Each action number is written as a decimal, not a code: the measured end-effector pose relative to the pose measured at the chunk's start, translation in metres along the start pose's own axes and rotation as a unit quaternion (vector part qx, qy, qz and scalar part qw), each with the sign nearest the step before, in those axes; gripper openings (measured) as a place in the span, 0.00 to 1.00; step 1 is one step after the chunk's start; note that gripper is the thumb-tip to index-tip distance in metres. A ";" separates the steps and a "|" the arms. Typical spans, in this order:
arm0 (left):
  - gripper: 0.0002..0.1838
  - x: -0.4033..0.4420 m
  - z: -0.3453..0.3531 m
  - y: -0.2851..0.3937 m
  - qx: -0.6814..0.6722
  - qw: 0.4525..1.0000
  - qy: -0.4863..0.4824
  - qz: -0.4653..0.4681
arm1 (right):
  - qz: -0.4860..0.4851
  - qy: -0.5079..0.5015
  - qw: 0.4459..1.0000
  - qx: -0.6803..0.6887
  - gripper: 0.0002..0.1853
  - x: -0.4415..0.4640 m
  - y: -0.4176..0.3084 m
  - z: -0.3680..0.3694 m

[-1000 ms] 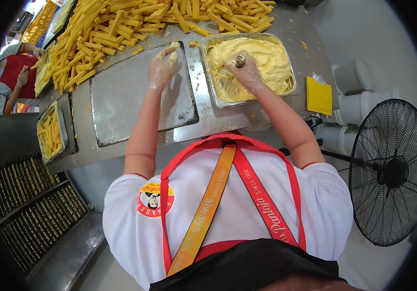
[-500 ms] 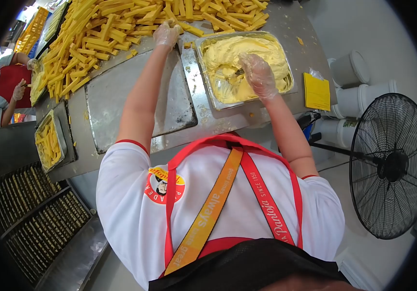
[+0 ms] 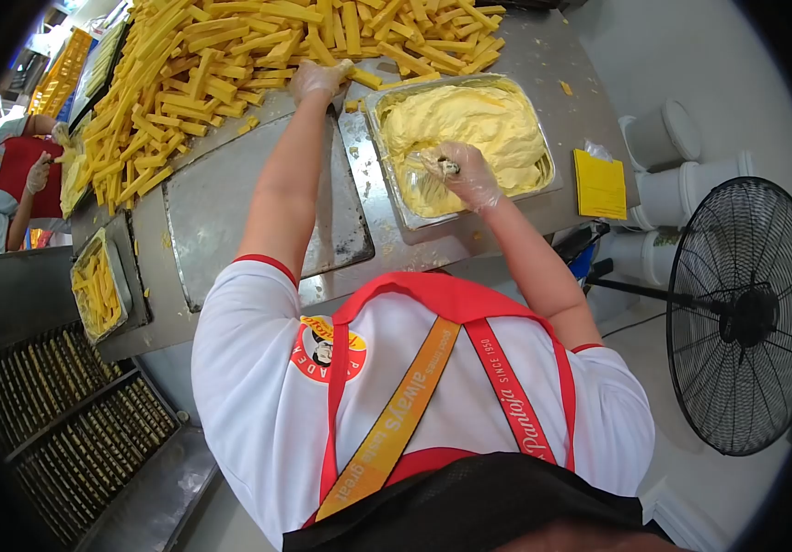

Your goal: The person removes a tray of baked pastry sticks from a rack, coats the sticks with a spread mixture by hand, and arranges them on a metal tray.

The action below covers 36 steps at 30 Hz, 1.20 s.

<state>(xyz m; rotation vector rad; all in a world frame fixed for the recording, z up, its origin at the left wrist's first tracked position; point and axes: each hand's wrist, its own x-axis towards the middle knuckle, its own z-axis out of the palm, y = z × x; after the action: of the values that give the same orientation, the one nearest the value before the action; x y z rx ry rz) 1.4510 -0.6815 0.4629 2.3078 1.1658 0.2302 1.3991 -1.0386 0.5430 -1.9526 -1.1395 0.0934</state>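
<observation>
since half a second ago the right hand (image 3: 471, 177) has slid toward the near left of the cream (image 3: 469, 110) and turned, so the end of a tool (image 3: 449, 166) now shows; the left hand (image 3: 315, 81) is at the edge of the stick pile (image 3: 221, 55), as it was then. nearest, a white shirt (image 3: 253, 368) fills the bottom, partly covered by something black. beyond it a flat metal sheet (image 3: 239, 198) lies on the bench (image 3: 584, 110), partly hidden by the left forearm. to its right a steel pan (image 3: 390, 175) holds the cream, scraped thin at its left side; there the gloved right hand is curled round the tool, whose lower part is hard to make out. at the bench's left a small tray (image 3: 121, 281) holds yellow sticks (image 3: 97, 290). farther off, the pile is cut off by the top of the view. the gloved left hand is against its near edge, fingers partly hidden; i cannot tell whether they pinch a stick. at far left, a co-worker (image 3: 23, 175) is cut off
</observation>
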 end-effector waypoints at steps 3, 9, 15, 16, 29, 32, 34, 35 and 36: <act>0.37 -0.006 -0.002 0.005 0.022 0.999 -0.017 0.025 | 0.217 -0.048 0.962 0.156 0.08 0.005 -0.014 -0.021; 0.26 0.004 0.008 -0.028 -0.070 0.993 -0.032 0.086 | 0.278 0.031 0.909 0.308 0.11 0.009 -0.020 -0.039; 0.19 -0.081 -0.066 -0.031 -0.177 0.958 -0.068 0.215 | 0.042 -0.082 0.996 -0.010 0.12 0.016 -0.022 -0.044; 0.20 -0.091 -0.069 -0.036 -0.185 0.948 -0.059 0.252 | 0.073 -0.126 0.988 0.046 0.12 0.017 -0.022 -0.041; 0.16 -0.263 -0.085 0.001 -0.266 0.935 -0.107 0.208 | 0.183 -0.187 0.957 0.129 0.15 0.018 0.014 -0.055; 0.19 -0.271 -0.071 -0.003 -0.218 0.935 -0.084 0.269 | 0.099 -0.066 0.992 -0.040 0.15 0.025 0.023 -0.066; 0.21 -0.272 -0.067 -0.002 -0.159 0.932 -0.060 0.321 | -0.066 -0.030 0.985 -0.159 0.13 0.018 0.027 -0.060; 0.22 -0.272 -0.063 -0.003 -0.160 0.934 -0.057 0.314 | 0.007 -0.092 0.994 -0.060 0.13 0.014 0.029 -0.062; 0.22 -0.273 -0.061 -0.003 -0.161 0.936 -0.056 0.307 | 0.081 -0.154 0.984 0.039 0.13 0.011 0.016 -0.067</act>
<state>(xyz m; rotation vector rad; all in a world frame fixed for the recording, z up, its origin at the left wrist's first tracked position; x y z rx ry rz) 1.2589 -0.8711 0.5361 2.2790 0.2892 0.4690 1.4463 -1.0766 0.5776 -2.0036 -1.1491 0.5349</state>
